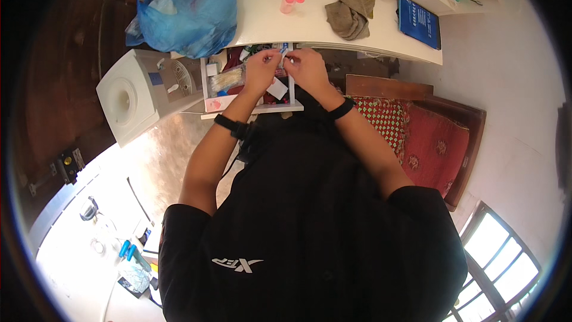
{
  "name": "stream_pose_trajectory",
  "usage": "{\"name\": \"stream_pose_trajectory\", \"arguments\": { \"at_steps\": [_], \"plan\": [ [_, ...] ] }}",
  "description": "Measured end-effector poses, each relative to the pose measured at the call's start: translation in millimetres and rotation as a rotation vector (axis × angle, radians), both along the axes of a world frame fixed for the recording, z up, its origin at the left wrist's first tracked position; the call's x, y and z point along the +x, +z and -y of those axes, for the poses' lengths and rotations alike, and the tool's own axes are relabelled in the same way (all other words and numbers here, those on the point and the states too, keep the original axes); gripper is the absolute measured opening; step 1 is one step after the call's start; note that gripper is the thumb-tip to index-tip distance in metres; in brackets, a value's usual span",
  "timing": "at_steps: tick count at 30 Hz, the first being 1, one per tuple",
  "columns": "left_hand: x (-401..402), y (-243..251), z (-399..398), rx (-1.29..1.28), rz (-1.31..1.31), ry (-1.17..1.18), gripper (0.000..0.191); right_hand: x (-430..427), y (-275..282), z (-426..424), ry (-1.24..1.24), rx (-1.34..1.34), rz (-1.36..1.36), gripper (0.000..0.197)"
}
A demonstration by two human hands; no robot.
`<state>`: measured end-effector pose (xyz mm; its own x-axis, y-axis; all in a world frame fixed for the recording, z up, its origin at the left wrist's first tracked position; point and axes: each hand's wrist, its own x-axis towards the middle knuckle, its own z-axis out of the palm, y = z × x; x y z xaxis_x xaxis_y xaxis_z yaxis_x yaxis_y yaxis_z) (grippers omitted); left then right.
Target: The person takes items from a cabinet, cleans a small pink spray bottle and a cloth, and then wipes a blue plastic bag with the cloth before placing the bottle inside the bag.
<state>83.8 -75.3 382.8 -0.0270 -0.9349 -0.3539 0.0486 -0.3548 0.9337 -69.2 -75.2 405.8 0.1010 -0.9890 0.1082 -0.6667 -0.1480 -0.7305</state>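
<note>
Both hands are close together above an open white drawer [252, 109] under the table. Between their fingertips is a small blue-and-white item [283, 52], too small to name exactly. My left hand [261, 70] pinches it from the left. On the other side, the thumb and fingers of my right hand [308, 67] close on it too. Inside the drawer lie a clear bag of cotton swabs [227, 79], a white box [278, 89], a small white carton [212, 69] and a pink-and-white box [220, 103]. My hands hide part of the contents.
On the cream tabletop [268, 22] are a blue plastic bag [190, 18], a pink flip-cap bottle [288, 4], a brown cloth [351, 6] and a blue folder [418, 22]. A white appliance [134, 94] stands left of the drawer. A wooden chair with red cloth [435, 143] is at right.
</note>
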Motion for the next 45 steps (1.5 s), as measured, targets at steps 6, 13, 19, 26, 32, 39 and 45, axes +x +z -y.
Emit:
{"name": "stream_pose_trajectory", "arguments": {
  "at_steps": [6, 13, 19, 26, 32, 39, 45],
  "plan": [
    [-47.7, -27.3, 73.6, -0.121, 0.042, 0.023, 0.021, -37.7, -0.6, 51.4, -0.049, 0.143, -0.083, 0.027],
    [-88.8, -45.2, 110.7, -0.048, 0.024, 0.011, 0.020, -82.6, -23.9, 91.7, -0.047, 0.178, -0.057, 0.027],
    [-101.7, -46.4, 124.6, -0.039, 0.106, 0.012, 0.019, -95.8, -32.1, 118.1, -0.033, 0.122, -0.152, 0.017],
    [-103.9, -32.9, 122.1, 0.066, 0.109, -0.009, 0.019, -88.2, -21.1, 129.6, -0.092, 0.310, -0.313, 0.023],
    [-81.1, -6.0, 112.5, 0.220, 0.226, -0.174, 0.032, -82.6, -18.4, 139.8, -0.091, 0.343, -0.397, 0.024],
    [-47.5, 1.3, 106.8, -0.135, 0.722, -0.023, 0.048, -81.5, -24.4, 142.4, -0.023, 0.260, -0.393, 0.017],
    [-54.6, 8.5, 120.9, -0.283, 0.787, 0.060, 0.066, -87.4, -32.0, 141.2, 0.023, 0.188, -0.397, 0.017]
  ]
}}
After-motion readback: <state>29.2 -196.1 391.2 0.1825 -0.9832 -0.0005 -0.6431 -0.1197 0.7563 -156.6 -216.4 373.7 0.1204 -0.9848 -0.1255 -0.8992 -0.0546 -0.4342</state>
